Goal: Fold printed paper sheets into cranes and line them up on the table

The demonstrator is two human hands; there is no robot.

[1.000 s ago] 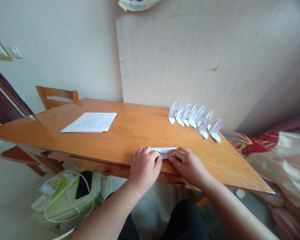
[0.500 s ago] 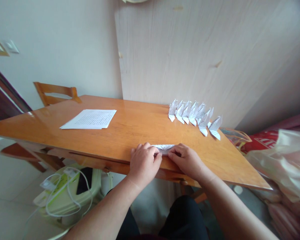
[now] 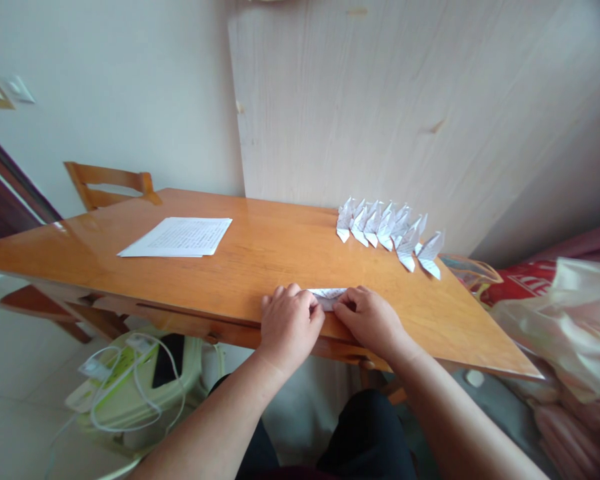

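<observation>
Left hand (image 3: pixel 290 323) and right hand (image 3: pixel 369 320) pinch the folded paper (image 3: pixel 327 300) at its nine and three o'clock ends, fingers curled nearly closed; their undersides are hidden. It lies flat at the table's (image 3: pixel 280 240) six o'clock edge. Light and thin, it should feel stiffer along its folds yet crease easily, so the ends suit a gentle grip. Written sheets (image 3: pixel 180 237) lie towards ten o'clock, folded paper shapes (image 3: pixel 386 228) towards one.

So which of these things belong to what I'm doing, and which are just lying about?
Belonging:
paper strip
left hand
right hand
table
sheets, probably
folded papers, probably

Apparently just about:
chair
white bag
red bag
</observation>
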